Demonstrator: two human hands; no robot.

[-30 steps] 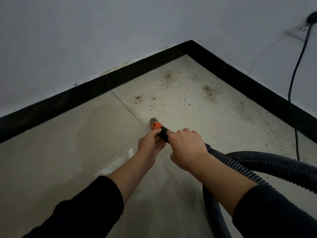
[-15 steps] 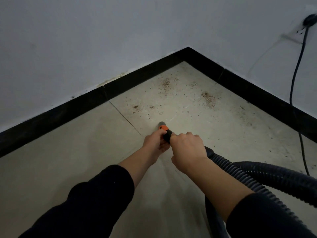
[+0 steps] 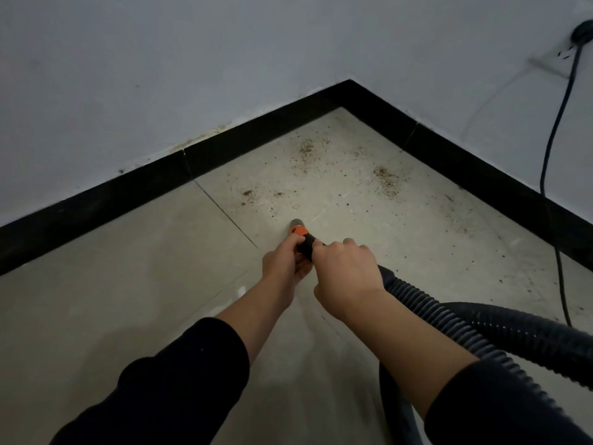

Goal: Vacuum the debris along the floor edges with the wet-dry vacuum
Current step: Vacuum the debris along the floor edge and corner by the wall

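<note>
The vacuum nozzle (image 3: 299,232), orange and black with a grey tip, points at the tiled floor towards the room corner. My left hand (image 3: 284,263) grips it just behind the orange collar. My right hand (image 3: 348,276) grips the black handle end where the ribbed black hose (image 3: 449,326) joins. The hose loops off to the lower right. Brown debris lies in patches ahead of the tip: one patch (image 3: 306,152) near the corner, another (image 3: 386,179) along the right wall, a small one (image 3: 247,194) near the left wall.
Black skirting (image 3: 244,139) runs along both white walls and meets at the corner. A black power cord (image 3: 550,155) hangs from a wall socket (image 3: 580,35) at the top right and trails down onto the floor beside the hose.
The nozzle tip and both hands have moved forward towards the corner debris, and my view has come closer to the corner. Both grips are unchanged.
</note>
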